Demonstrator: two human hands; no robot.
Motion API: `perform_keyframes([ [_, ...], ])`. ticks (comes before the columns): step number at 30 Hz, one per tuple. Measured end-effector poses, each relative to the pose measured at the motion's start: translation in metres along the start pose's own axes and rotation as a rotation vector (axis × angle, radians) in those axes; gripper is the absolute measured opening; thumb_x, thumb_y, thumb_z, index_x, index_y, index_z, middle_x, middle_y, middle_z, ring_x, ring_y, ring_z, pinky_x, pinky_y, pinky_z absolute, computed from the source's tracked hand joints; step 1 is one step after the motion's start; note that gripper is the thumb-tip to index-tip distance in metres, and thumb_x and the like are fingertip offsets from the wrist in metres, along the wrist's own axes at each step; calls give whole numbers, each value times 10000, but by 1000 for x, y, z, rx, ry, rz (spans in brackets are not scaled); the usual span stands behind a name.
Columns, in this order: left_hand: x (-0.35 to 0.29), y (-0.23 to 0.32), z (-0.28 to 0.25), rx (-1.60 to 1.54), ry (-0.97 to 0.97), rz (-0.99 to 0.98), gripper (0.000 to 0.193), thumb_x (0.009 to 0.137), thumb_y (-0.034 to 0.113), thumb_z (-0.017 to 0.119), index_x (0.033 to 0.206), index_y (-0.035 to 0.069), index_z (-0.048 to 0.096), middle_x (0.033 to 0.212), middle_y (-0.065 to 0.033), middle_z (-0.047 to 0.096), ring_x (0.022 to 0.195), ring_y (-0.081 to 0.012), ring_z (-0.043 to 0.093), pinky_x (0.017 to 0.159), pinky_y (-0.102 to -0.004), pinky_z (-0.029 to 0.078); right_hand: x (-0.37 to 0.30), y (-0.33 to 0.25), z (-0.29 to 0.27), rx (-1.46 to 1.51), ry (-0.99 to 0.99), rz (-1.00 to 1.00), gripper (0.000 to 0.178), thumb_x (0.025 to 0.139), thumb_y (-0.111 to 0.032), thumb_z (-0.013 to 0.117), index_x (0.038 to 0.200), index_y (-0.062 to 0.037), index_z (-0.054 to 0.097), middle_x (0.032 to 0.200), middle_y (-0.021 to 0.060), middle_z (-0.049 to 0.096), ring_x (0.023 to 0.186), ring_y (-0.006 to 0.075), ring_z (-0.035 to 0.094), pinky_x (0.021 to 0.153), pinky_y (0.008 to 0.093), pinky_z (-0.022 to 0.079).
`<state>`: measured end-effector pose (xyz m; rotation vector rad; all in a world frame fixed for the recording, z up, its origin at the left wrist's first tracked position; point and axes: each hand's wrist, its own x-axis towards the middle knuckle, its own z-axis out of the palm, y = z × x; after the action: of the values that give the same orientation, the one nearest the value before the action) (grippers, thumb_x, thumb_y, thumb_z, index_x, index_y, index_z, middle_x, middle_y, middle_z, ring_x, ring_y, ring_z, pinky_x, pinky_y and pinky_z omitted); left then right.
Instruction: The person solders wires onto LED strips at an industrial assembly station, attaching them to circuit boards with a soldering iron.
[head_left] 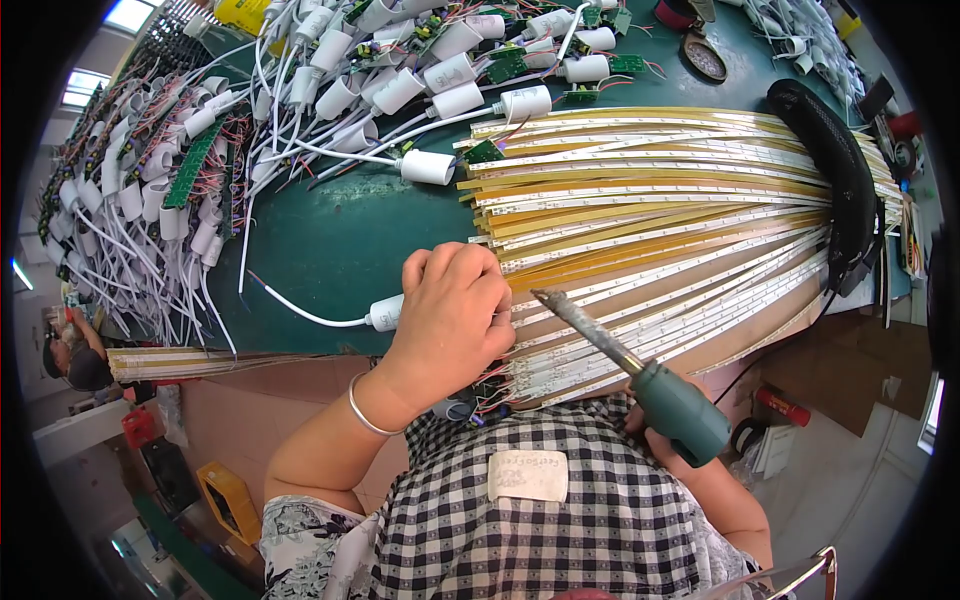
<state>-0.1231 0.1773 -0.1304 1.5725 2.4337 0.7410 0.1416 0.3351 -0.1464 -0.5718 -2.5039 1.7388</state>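
Observation:
My left hand (450,310) is closed over the left ends of the LED strips (640,260), its fingers bent down. From under its left side sticks out a white plastic end cap (384,313) with a white cable trailing left over the table; what the fingertips pinch is hidden. My right hand (655,440), partly hidden behind the handle, grips a soldering iron (680,410) with a green handle and a stained metal shaft. Its tip points up and left, over the strips and a little right of my left fingers. Thin red wires and small parts (490,390) show below my left hand.
White caps with cables and circuit boards (430,75) heap across the back of the green table (330,215); another heap (150,190) lies left. A black padded weight-like object (835,185) lies across the strips. A round tin (703,57) stands at the back. Another person (75,350) is far left.

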Motion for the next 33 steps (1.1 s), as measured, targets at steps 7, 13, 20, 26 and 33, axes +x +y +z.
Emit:
perform_keyframes([
  [7, -1, 2, 0, 0, -6, -6, 110, 650, 60, 659, 683, 100, 561, 934, -30, 500, 984, -236, 473, 892, -407, 316, 2, -5, 1, 165, 1, -50, 314, 839, -62, 579, 1132, 28, 512, 878, 86, 618, 710, 178, 634, 704, 313, 500],
  [13, -1, 2, 0, -1, -4, -8, 108, 652, 64, 658, 682, 98, 560, 928, -30, 499, 982, -238, 474, 889, -405, 321, 1, 6, 3, 229, 57, -138, 360, 855, -61, 553, 1179, 62, 456, 846, 89, 619, 689, 163, 635, 684, 303, 507],
  [20, -2, 3, -1, 20, 4, -3, 96, 660, 71, 656, 698, 94, 571, 924, -35, 499, 973, -241, 476, 884, -406, 331, -5, 13, 7, 319, 138, -110, 387, 878, -95, 571, 1203, 63, 433, 790, 93, 619, 696, 172, 628, 691, 304, 508],
  [26, -1, 7, 0, 56, 12, 1, 92, 678, 77, 656, 720, 89, 575, 926, -39, 502, 968, -241, 484, 882, -406, 333, -4, 8, 8, 554, 210, -31, 431, 906, -221, 575, 1214, 61, 466, 784, 91, 615, 686, 169, 601, 698, 281, 503],
  [33, 0, 3, -18, -118, 73, 4, 116, 697, 67, 657, 776, 87, 574, 945, -57, 540, 946, -259, 520, 861, -405, 384, 0, -3, 8, 621, 284, 47, 644, 856, -418, 641, 1222, 75, 445, 1099, 142, 551, 666, 176, 591, 635, 318, 512],
])
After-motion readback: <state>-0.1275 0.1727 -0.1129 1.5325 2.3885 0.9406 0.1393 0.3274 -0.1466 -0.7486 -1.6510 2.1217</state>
